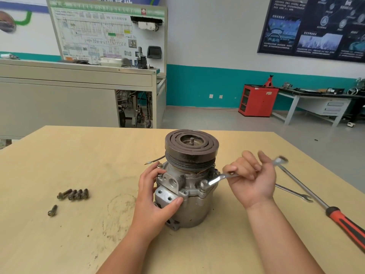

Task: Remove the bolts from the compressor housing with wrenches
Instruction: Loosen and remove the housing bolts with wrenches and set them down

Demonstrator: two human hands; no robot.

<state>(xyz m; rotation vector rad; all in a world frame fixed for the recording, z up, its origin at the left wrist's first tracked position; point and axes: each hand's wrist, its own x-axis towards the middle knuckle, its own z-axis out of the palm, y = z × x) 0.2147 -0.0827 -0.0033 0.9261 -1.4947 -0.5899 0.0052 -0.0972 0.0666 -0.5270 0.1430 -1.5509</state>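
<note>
- the compressor stands upright mid-table, pulley on top.
- left hand clasps its near-left side.
- right hand curls round a wrench seated on its right flange.
- loose bolts lie left.

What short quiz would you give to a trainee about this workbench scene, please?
1. How many loose bolts lie on the table?
2. True or false: the left hand holds the compressor steady.
3. The right hand grips: A) a wrench; B) a hammer; C) a rag.
Key: 1. five; 2. true; 3. A.
</note>
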